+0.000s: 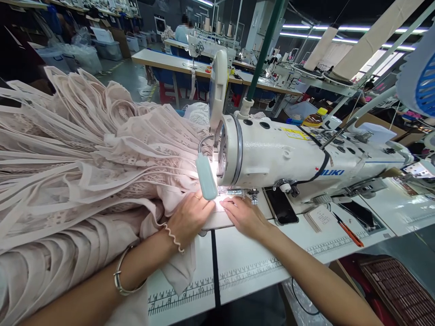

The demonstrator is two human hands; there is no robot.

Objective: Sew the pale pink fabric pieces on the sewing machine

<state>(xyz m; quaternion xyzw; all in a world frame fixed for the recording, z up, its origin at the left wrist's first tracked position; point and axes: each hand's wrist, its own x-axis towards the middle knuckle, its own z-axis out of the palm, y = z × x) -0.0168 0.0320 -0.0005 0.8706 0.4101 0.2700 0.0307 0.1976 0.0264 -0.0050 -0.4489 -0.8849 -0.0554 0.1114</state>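
Note:
A white sewing machine (272,149) stands before me, its lamp lighting the needle area. Pale pink lace-trimmed garments (112,158) are heaped to its left, and part of the fabric (175,199) runs under my left hand (192,215). That hand is closed on the cloth, just left of the needle. My right hand (243,215) is on the near right side of the needle, fingertips pinched together at the edge of the fabric. The needle and presser foot are partly hidden by a pale green lamp head (206,176) and the glare.
On the white table with ruler markings (244,276), a phone (280,206), a paper pad (319,218) and an orange-handled tool (350,231) lie right of my hands. A blue fan (419,77) hangs at upper right. More machines and a person (183,31) are behind.

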